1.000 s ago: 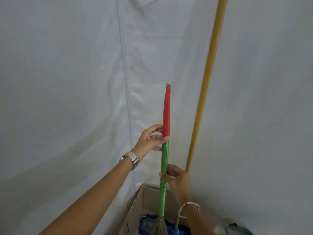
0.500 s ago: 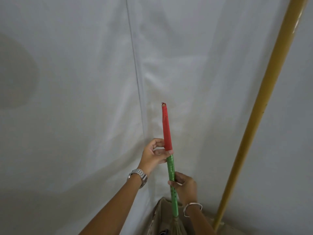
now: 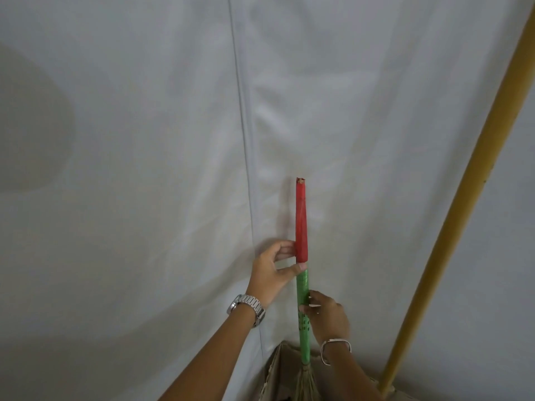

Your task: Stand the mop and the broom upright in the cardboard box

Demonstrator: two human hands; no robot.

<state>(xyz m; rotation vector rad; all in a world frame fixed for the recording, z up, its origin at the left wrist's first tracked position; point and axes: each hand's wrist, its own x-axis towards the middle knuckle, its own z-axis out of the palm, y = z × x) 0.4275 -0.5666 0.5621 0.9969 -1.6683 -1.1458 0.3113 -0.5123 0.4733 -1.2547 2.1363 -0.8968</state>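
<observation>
The broom (image 3: 301,227) stands upright, its handle red on top and green below, with straw bristles entering the cardboard box (image 3: 275,371) at the bottom edge. My left hand (image 3: 273,272) pinches the handle where red meets green. My right hand (image 3: 328,316) grips the green part lower down. The mop's long yellow handle (image 3: 463,198) leans up to the right, its foot at the box's right side; the mop head is hidden.
A white fabric wall (image 3: 144,169) with a vertical seam fills the background right behind the broom. Only the box's top left corner shows.
The view has tilted upward and closer, so less of the box shows. The broom handle has come more upright. Both hands keep their hold on it.
</observation>
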